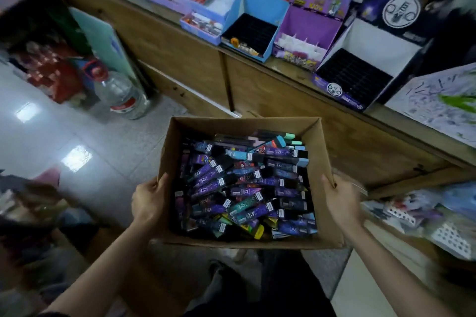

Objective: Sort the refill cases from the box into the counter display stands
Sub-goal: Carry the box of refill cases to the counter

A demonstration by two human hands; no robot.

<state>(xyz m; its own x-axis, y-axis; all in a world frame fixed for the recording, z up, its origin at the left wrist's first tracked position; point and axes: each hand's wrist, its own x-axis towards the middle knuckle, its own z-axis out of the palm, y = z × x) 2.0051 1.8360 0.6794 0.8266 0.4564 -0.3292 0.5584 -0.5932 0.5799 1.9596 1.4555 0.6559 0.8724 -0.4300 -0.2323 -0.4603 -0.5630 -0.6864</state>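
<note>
now the left grip (150, 203) clasps the left wall of the cardboard box (318, 152), thumb over the rim; jumbled refill cases (244, 188) fill it; the right grip (340, 201) clasps the right wall. display stands (304, 41) sit beyond on the table (164, 14).

Both forearms (110, 262) are seen bare, from wrist up to the lower frame edge. The left hand (149, 203) and right hand (342, 204) are uncovered too. Dark trousers (283, 288) are worn; the left leg is rendered greyish with creased fabric, the right leg near black. A tan toe-like shape (240, 255) is glimpsed past the knees, too blurred to be identified.
</note>
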